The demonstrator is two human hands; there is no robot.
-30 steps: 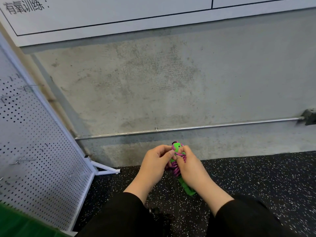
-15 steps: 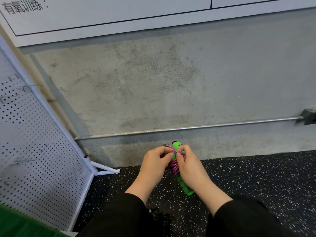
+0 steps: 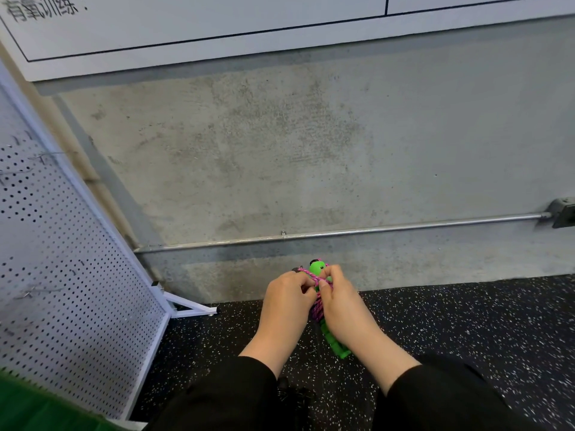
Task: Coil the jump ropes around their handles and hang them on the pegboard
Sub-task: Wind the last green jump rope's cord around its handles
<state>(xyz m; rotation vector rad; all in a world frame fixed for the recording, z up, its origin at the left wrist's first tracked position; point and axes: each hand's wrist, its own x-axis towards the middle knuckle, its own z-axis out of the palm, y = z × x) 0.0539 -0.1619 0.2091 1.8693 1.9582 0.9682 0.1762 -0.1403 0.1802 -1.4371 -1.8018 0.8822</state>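
Observation:
I hold a jump rope with bright green handles (image 3: 336, 346) low in front of me, above the dark speckled floor. Its pink and purple cord (image 3: 317, 309) is wound in tight coils round the handles' middle. My right hand (image 3: 342, 303) grips the bundle, thumb pressed on the cord near the top. My left hand (image 3: 284, 301) pinches a strand of cord that crosses the green handle tip (image 3: 316, 268). The white pegboard (image 3: 62, 269) stands on the left, leaning away, with thin wire hooks (image 3: 29, 295) on it.
A concrete wall with a horizontal metal conduit (image 3: 373, 233) runs close ahead. The pegboard's white foot bracket (image 3: 189, 307) juts onto the floor. A white sign board (image 3: 193, 29) hangs above. Something green (image 3: 28, 405) fills the lower left corner. A dark object (image 3: 294, 393) lies between my sleeves.
The hands stay in place at the handle top. My left fingers have drawn the cord strand slightly leftward across the green tip; my right thumb has shifted down onto the coils.

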